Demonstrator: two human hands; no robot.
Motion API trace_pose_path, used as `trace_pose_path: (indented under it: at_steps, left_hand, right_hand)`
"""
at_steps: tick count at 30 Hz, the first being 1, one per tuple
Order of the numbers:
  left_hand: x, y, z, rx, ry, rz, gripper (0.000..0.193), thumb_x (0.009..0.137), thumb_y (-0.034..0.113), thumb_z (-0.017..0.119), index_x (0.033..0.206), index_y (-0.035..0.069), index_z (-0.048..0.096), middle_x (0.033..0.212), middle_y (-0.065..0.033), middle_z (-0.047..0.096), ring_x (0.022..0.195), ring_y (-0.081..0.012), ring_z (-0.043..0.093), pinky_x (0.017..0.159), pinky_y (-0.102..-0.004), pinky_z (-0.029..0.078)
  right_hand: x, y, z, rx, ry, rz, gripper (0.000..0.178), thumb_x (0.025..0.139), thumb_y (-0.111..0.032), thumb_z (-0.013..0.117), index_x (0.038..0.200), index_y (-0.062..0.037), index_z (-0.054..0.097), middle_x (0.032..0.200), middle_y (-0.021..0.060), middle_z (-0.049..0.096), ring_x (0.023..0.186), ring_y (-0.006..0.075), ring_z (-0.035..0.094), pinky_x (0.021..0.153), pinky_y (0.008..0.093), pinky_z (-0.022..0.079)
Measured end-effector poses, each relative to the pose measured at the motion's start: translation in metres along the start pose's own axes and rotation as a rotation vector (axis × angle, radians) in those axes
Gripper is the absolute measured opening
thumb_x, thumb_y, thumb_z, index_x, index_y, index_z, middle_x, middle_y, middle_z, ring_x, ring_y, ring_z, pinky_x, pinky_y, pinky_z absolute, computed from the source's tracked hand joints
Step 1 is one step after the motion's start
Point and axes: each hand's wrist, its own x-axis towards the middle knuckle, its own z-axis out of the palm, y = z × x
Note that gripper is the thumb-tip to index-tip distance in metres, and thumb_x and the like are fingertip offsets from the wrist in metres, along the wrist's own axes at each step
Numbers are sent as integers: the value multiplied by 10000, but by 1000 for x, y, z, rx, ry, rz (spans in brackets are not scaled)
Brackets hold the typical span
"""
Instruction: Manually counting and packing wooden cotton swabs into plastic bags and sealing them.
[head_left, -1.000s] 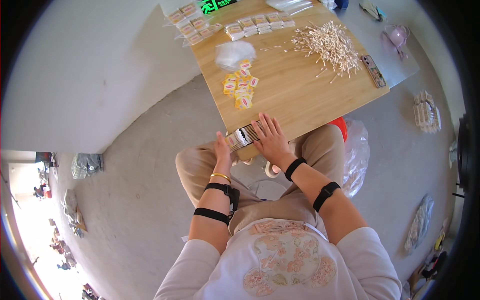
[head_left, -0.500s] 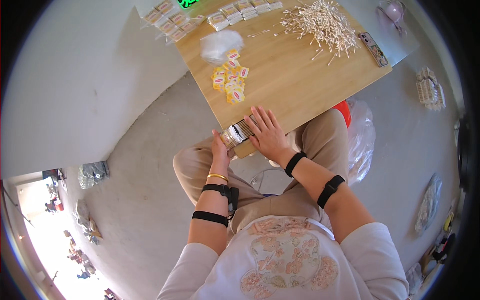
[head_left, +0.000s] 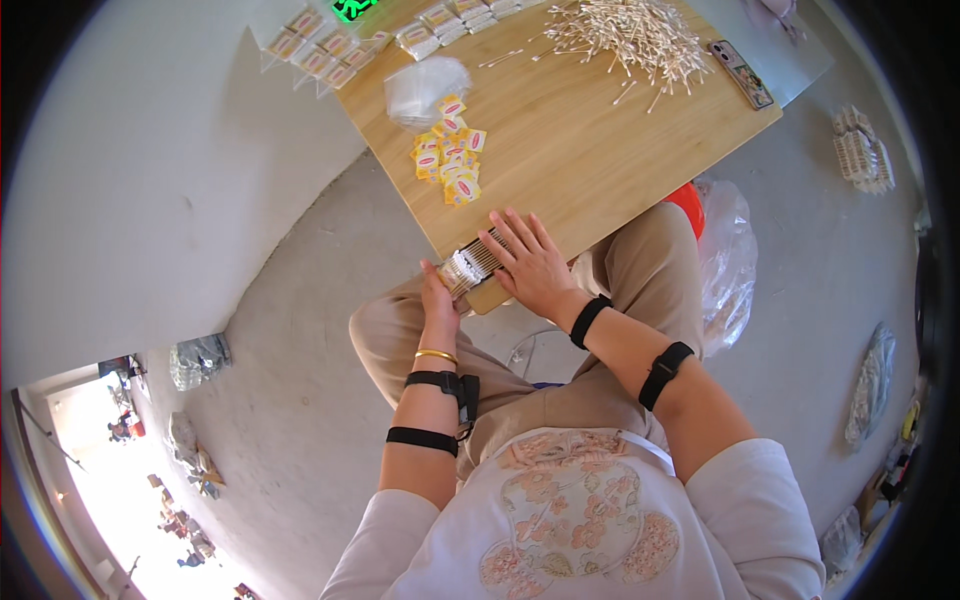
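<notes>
At the near left corner of the table, my left hand (head_left: 438, 298) closes round the end of a row of cotton swabs (head_left: 461, 268). Their white tips line up side by side, and the sticks run on toward my other hand. My right hand (head_left: 536, 270) lies flat over those sticks with its fingers stretched out. Under its fingers, dark gaps or a dark backing show between the sticks; I cannot tell which. Part of the row is hidden by both hands. Beyond them lies a loose pile of yellow and white paper cards (head_left: 450, 158).
A stack of clear plastic bags (head_left: 427, 90) lies behind the cards. Loose cotton swabs (head_left: 640, 42) are heaped at the far right, beside a phone (head_left: 741, 75). Packed swab bags (head_left: 325, 48) stand at the far left edge. A red thing (head_left: 688, 207) and clear plastic (head_left: 727, 262) sit by my right knee.
The view has shifted slightly, so the far table items sit a little higher and further left. A dark band by the swab tips shows less now. Both hands keep nearly the same pose.
</notes>
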Motion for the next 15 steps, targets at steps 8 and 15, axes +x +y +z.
trace_pose_path:
  at_steps: [8,15]
  left_hand:
    - [-4,2,4,69,173,17,642,1017,579,383,1200,-18,530,1068,-112,627,903,-187,641,771,-324,549]
    - [-11,11,10,218,296,119,686,1022,579,366,1113,-65,585,1026,-142,649,867,-211,625,756,-340,520]
  right_hand:
    - [4,-14,8,-7,-9,-15,625,953,-358,506,1516,-146,336,1597,113,265,1486,307,215,1212,501,157]
    - [8,-17,6,-22,-61,-50,663,941,-367,511,1516,-97,323,1601,119,253,1497,302,176,1222,479,124]
